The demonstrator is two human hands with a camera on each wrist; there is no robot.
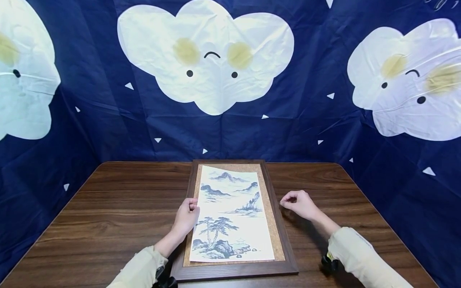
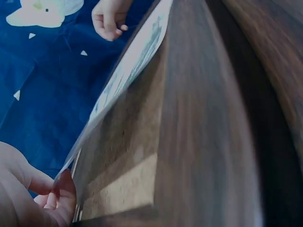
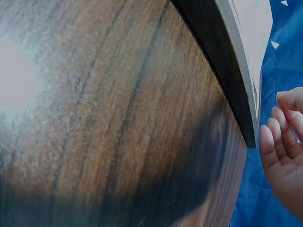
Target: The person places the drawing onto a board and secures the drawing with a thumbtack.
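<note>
A sheet of paper printed with a blue-grey ink landscape (image 1: 230,216) lies slightly askew over the corkboard (image 1: 268,200) of a dark wooden frame (image 1: 284,240). My left hand (image 1: 187,216) pinches the sheet's left edge between thumb and fingers. In the left wrist view that edge of the paper (image 2: 106,101) stands raised above the cork, with the left hand (image 2: 45,194) at its near end. Just right of the frame, over the table, my right hand (image 1: 300,204) hovers with loosely curled fingers and nothing in them. Its fingers (image 3: 269,144) show near the frame's corner in the right wrist view.
The frame lies on a brown wood-grain table (image 1: 137,208), reaching close to its back edge. A dark blue cloth with white clouds (image 1: 212,92) hangs behind and on both sides. Black wrist cameras (image 1: 329,264) sit at the pale sleeves (image 1: 360,252).
</note>
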